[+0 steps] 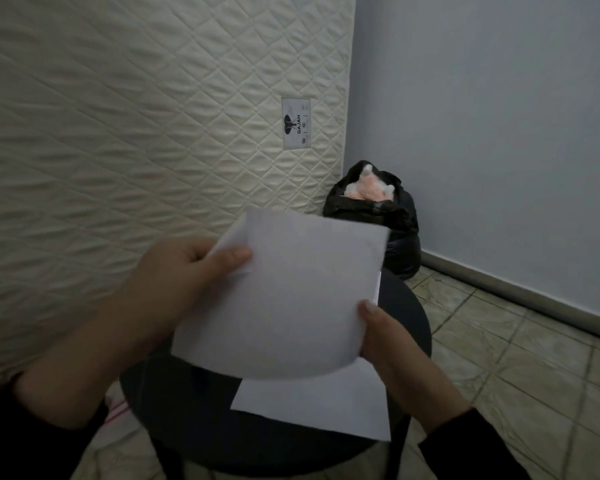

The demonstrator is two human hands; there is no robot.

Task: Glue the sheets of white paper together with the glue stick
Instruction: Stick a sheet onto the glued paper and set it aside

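Both hands gripped lifted white sheet [284,299]: left hand [187,271] pinched top corner, right hand [383,336] lower edge. Second sheet [312,403] lay on counter [187,410].

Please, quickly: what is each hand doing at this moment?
Left hand: closed, pinching the far left edge of the raised white sheet.
Right hand: closed, gripping the near right corner of the same sheet.

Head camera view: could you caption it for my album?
Both hands, left and right, lift a white sheet above another sheet on a round black stool.
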